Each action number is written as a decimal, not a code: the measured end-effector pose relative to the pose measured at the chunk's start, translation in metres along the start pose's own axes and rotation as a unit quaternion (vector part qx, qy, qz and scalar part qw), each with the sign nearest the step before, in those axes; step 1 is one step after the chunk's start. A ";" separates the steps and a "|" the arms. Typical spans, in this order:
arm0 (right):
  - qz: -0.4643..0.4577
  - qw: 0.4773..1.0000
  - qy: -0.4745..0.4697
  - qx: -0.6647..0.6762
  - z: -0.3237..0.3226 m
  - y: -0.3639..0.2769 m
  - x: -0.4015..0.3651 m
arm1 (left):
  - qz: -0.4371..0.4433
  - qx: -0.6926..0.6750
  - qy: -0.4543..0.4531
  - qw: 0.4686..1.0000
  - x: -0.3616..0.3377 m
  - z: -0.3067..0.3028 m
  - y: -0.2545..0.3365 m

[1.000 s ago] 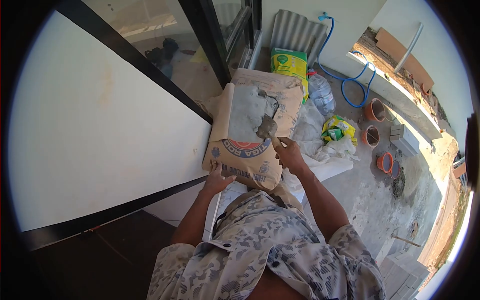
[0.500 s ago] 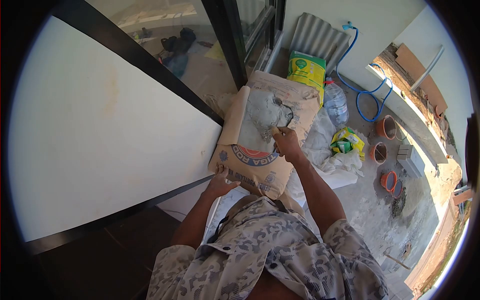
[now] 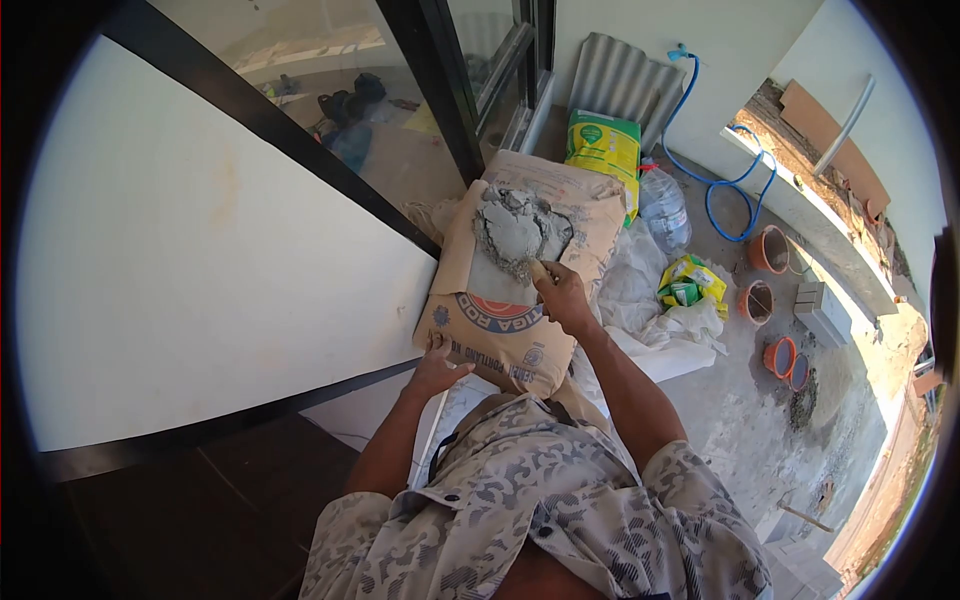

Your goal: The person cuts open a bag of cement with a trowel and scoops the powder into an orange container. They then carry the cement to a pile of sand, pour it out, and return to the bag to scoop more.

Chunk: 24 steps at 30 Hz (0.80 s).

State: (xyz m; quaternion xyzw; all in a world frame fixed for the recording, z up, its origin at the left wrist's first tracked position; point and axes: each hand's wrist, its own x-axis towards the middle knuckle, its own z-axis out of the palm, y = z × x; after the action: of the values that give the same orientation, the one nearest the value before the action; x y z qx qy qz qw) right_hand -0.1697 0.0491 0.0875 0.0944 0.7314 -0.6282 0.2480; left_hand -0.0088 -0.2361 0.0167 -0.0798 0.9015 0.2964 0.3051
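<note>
A brown paper cement bag (image 3: pixel 490 350) lies in front of me, its top torn open with a paper flap along the left side. Grey powder (image 3: pixel 505 235) shows in the opening, heaped and cracked in the middle. My right hand (image 3: pixel 565 297) is closed at the near right edge of the opening, round a light brown piece that may be a handle or torn paper; I cannot make out which. My left hand (image 3: pixel 438 368) rests with fingers spread on the bag's near left corner.
Behind the bag are a yellow-green sack (image 3: pixel 603 148), a corrugated sheet (image 3: pixel 622 88) and a water bottle (image 3: pixel 664 210). White plastic sheeting (image 3: pixel 640 345), orange pots (image 3: pixel 770 250) and a blue hose (image 3: pixel 712 205) lie right. A white panel (image 3: pixel 220 270) stands left.
The grey powder has been disturbed and now forms a broken heap nearer the left flap. My right hand has shifted slightly left, and the flap lies flatter. The view has moved a little.
</note>
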 end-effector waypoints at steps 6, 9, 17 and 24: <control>-0.002 1.000 -0.005 0.017 0.000 -0.003 -0.012 | 0.006 0.004 -0.001 1.000 -0.001 -0.002 -0.001; -0.010 1.000 0.001 0.020 -0.001 -0.005 -0.021 | 0.019 0.010 -0.012 1.000 0.002 -0.003 -0.004; -0.036 0.996 0.047 0.064 0.000 0.001 -0.054 | 0.037 0.052 -0.034 0.997 -0.001 -0.014 0.000; -0.062 0.988 0.105 0.098 -0.008 0.015 -0.092 | 0.055 0.029 -0.030 0.998 0.002 -0.015 -0.005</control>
State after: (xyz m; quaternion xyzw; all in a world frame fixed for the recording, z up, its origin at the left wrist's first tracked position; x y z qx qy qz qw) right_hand -0.0861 0.0752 0.1194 0.1384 0.6925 -0.6977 0.1204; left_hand -0.0162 -0.2486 0.0230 -0.0124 0.9032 0.2891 0.3170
